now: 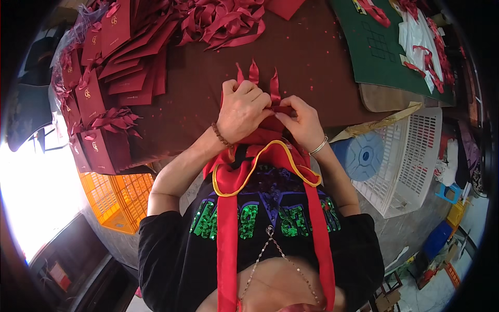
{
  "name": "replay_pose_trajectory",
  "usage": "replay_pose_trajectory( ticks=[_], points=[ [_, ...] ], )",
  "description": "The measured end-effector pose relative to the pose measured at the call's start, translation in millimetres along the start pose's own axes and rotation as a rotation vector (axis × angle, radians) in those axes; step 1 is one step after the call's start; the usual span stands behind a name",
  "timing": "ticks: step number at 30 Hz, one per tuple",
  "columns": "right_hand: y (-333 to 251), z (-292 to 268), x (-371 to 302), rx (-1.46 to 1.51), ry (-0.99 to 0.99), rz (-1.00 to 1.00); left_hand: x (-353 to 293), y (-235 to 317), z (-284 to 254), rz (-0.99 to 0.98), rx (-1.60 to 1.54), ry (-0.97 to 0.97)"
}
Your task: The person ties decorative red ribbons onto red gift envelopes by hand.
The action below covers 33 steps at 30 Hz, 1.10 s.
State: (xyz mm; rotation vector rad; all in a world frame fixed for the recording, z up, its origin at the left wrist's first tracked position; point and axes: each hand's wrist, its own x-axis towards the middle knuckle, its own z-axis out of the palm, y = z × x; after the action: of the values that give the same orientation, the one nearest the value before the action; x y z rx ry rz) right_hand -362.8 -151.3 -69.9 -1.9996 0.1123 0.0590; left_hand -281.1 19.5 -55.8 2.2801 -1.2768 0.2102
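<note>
Head view: gold-printed red bags [90, 101]

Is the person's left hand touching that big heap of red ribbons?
Apart: the head view shows brown tabletop between the left hand and the ribbon heap.

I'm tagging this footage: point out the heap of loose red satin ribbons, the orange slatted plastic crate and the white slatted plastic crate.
Ribbon heap [221, 23], head view: its middle.
Orange crate [118, 198], head view: slatted wall.
White crate [417, 155], head view: slatted wall.
</note>
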Motion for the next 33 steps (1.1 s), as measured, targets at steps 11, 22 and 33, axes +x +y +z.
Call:
replay_pose_trajectory(
  ticks=[11, 22, 33],
  points=[
    [-2.2, 7.3, 0.7, -0.022, 0.063, -0.159, 9.3, -25.5, -13.0, -0.111, -0.135, -0.305],
    [-11.8, 12.1, 1.4, -0.077, 0.102, -0.189, 45.1, -27.9, -14.1, -0.313, -0.209, -0.704],
    [-6.3, 3.8, 7.2, -0.028, 0.054, -0.131, 31.4, -24.5, -0.9, -0.387, -0.381, -0.347]
  ],
)
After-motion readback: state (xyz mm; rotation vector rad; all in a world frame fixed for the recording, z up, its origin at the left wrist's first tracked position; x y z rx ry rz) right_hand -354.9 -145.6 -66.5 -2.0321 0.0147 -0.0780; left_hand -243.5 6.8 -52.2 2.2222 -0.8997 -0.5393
